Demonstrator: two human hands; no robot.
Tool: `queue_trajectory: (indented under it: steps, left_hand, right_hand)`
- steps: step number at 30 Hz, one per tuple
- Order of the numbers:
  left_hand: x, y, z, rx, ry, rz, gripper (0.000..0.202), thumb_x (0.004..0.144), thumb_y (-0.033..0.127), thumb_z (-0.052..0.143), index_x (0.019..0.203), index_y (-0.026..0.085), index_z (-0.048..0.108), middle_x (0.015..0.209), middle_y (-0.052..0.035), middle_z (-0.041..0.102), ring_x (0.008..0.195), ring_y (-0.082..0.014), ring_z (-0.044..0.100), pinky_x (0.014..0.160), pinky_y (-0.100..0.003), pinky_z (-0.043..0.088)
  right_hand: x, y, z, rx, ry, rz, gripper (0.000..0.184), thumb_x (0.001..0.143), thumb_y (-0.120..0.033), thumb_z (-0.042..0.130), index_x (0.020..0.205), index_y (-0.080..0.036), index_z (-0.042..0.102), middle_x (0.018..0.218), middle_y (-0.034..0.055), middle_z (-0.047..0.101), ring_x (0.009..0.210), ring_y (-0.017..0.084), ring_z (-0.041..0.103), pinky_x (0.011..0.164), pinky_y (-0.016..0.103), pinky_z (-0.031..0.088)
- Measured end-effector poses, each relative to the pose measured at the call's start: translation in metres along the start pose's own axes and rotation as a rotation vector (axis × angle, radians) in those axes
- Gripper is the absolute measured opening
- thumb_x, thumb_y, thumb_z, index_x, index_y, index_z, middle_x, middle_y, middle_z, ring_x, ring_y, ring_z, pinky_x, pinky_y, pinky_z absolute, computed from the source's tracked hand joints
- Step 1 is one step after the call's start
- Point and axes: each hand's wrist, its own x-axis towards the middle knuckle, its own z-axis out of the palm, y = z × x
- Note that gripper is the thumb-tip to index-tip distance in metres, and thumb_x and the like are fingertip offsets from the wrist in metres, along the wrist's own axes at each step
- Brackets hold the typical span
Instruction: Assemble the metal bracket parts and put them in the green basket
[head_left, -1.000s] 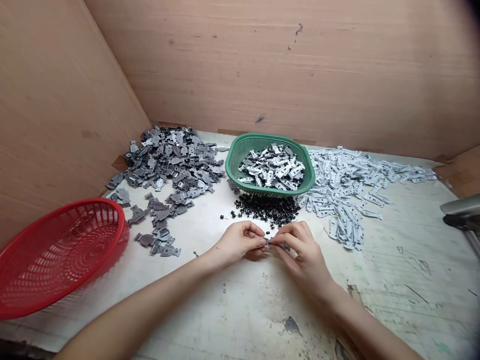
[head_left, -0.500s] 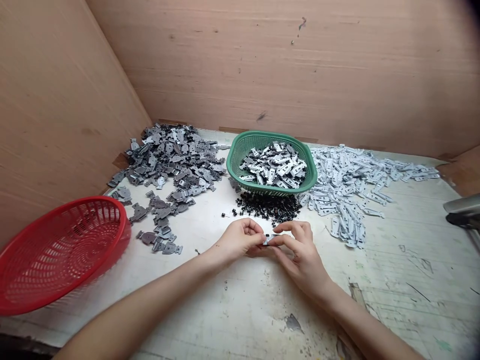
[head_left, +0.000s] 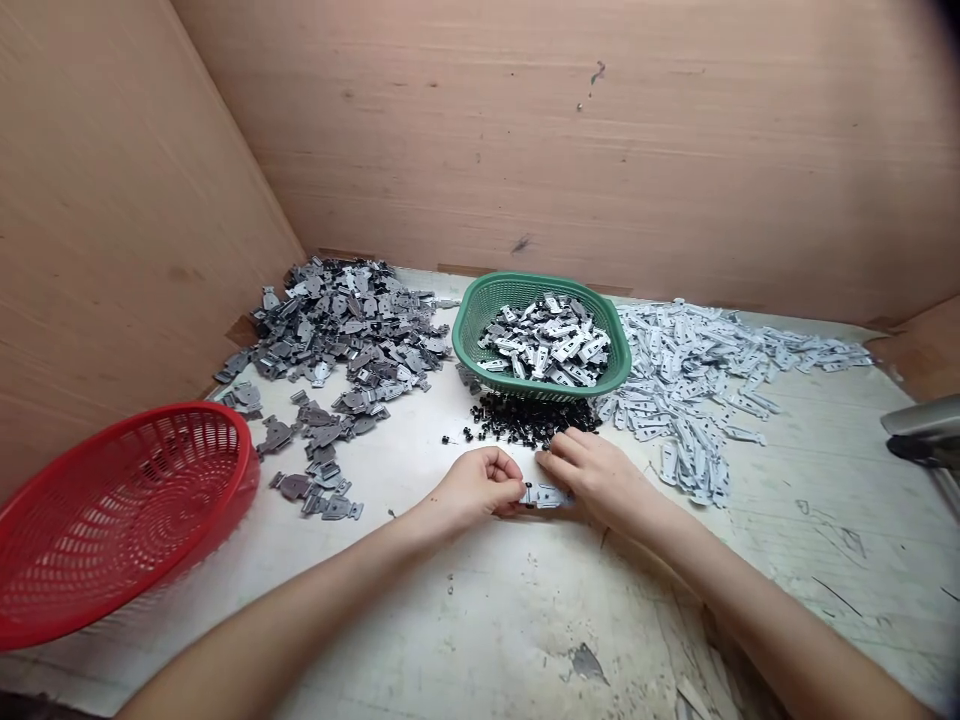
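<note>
My left hand (head_left: 480,485) is closed in a pinch on the left end of a small light-grey metal clip plate (head_left: 547,495), which has a small black part at its held end. The plate lies flat just above or on the table. My right hand (head_left: 604,480) is beyond the plate's right end, fingers drawn together and tips at the near edge of a pile of small black parts (head_left: 517,418). Its thumb is hidden, and whatever lies between those fingertips is too small to make out.
Behind the black parts stands a green basket (head_left: 469,368) holding assembled clips. Dark grey metal plates (head_left: 352,320) are heaped at left, whitish metal strips (head_left: 690,360) at right. A red basket (head_left: 244,455) sits at far left. Cardboard walls (head_left: 480,140) surround the table.
My right hand has left the plate and moved up to the black parts, its fingers drawing together. My left hand keeps its pinch on the plate, now more exposed.
</note>
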Motion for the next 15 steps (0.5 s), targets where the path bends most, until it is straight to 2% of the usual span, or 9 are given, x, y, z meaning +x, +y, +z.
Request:
queue_trajectory:
  steps: [3,5,8,12,15]
  left_hand:
    - [0.001,-0.002,0.0,0.023,-0.008,0.008,0.015,0.06,0.007,0.061,0.066,0.015,0.051,0.049,0.005,0.054,0.046,-0.007,0.052,0.051,-0.019,0.044]
    - [0.001,-0.003,0.0,0.032,-0.01,0.009,0.014,0.06,0.008,0.061,0.067,0.015,0.051,0.05,0.005,0.054,0.047,-0.0073,0.052,0.051,-0.019,0.043]
    - [0.002,-0.003,-0.001,0.029,-0.02,0.013,0.013,0.061,0.01,0.061,0.067,0.016,0.051,0.051,0.0046,0.055,0.047,-0.0078,0.052,0.051,-0.02,0.043]
    - [0.001,-0.001,0.0,0.02,-0.029,0.016,0.013,0.062,0.01,0.061,0.067,0.016,0.051,0.051,0.0047,0.054,0.048,-0.0083,0.053,0.051,-0.02,0.043]
    - [0.001,-0.001,0.001,0.017,-0.007,0.019,0.014,0.062,0.009,0.062,0.068,0.015,0.051,0.052,0.0049,0.053,0.048,-0.0081,0.052,0.051,-0.02,0.043]
  right_hand:
    - [0.008,0.002,0.001,-0.066,-0.024,-0.088,0.023,0.083,-0.004,0.043,0.073,-0.016,0.059,0.075,0.0075,0.055,0.069,0.019,0.044,0.059,0.031,0.033]
    - [0.008,0.004,0.0,-0.074,-0.008,-0.073,0.023,0.084,-0.005,0.042,0.07,-0.016,0.058,0.072,0.007,0.055,0.067,0.018,0.044,0.059,0.03,0.033]
    - [0.002,0.005,-0.006,0.006,0.069,0.059,0.019,0.087,-0.014,0.044,0.077,-0.016,0.06,0.072,0.0061,0.055,0.065,0.017,0.047,0.056,0.028,0.035]
    - [-0.014,-0.002,-0.016,0.338,0.163,0.304,0.014,0.086,-0.019,0.048,0.089,-0.018,0.062,0.078,0.0052,0.056,0.064,0.014,0.051,0.056,0.026,0.04]
    - [-0.024,-0.013,-0.022,0.585,0.179,0.419,0.011,0.085,-0.021,0.051,0.086,-0.02,0.062,0.079,0.0042,0.055,0.059,0.012,0.05,0.052,0.025,0.042]
